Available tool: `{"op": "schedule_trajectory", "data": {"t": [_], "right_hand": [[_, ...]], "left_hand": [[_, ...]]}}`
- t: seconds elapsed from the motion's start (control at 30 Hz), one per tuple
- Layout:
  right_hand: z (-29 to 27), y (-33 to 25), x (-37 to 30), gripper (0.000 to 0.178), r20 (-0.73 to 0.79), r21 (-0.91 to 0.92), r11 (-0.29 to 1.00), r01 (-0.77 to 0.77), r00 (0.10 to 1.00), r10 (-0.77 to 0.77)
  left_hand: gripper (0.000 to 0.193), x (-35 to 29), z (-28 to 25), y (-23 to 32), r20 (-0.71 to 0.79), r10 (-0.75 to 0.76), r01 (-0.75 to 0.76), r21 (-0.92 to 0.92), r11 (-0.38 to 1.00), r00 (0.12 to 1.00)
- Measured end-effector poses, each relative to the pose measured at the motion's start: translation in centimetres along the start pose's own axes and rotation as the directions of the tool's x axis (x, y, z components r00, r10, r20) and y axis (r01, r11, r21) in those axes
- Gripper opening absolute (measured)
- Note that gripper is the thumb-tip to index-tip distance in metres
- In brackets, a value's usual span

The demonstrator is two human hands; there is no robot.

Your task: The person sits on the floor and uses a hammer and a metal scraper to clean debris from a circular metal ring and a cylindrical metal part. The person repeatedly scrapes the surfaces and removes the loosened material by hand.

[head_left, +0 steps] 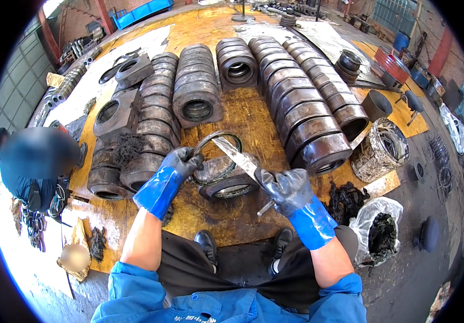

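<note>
**A lane ahead, crowding on both sides**

Past the ring and blade you hold and the metal block beneath, a bare strip of yellow board leaves a way forward until the middle row closes it off. The left stack stands close to your left hand, leaving little room there. On your right, a long row of blocks, a crusted bucket and a black tangle crowd the side beyond your right hand.
</note>
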State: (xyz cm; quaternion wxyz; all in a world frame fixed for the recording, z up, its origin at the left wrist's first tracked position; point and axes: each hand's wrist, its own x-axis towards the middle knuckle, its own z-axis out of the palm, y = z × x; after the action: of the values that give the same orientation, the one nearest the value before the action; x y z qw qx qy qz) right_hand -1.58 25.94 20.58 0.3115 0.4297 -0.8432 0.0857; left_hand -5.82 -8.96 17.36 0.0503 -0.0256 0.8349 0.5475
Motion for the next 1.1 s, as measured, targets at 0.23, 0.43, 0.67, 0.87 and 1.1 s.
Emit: {"op": "schedule_trajectory", "data": {"t": [0.23,0.43,0.67,0.87,1.1], "right_hand": [[0.4,0.6,-0.7,0.063,0.029,-0.024,0.999,-0.047,0.998,0.048],[2.7,1.8,-1.4,0.039,0.044,0.387,0.88,-0.275,0.959,0.28],[5.4,3.1,-3.8,0.026,0.404,0.699,0.267,-0.663,0.674,0.619],[5.2,2.4,-2.9,0.022,0.721,0.635,-0.298,-0.713,0.408,0.56],[5.9,0.8,-3.1,0.021,0.824,0.566,-0.636,-0.525,0.379,0.421]], "left_hand": [[0.018,-1.1,0.9,3.2,0.034,-0.087,0.085,0.046,0.995,0.996],[0.02,-0.7,-0.3,1.0,0.016,-0.053,0.053,-0.058,0.997,0.998],[0.02,-1.2,0.1,3.0,0.009,0.008,-0.006,-0.201,0.979,1.0],[0.021,-1.2,-0.1,3.2,-0.066,0.018,-0.037,-0.29,0.956,0.998],[0.022,-0.3,0.0,1.2,-0.181,0.14,-0.195,-0.332,0.923,0.973]]}}
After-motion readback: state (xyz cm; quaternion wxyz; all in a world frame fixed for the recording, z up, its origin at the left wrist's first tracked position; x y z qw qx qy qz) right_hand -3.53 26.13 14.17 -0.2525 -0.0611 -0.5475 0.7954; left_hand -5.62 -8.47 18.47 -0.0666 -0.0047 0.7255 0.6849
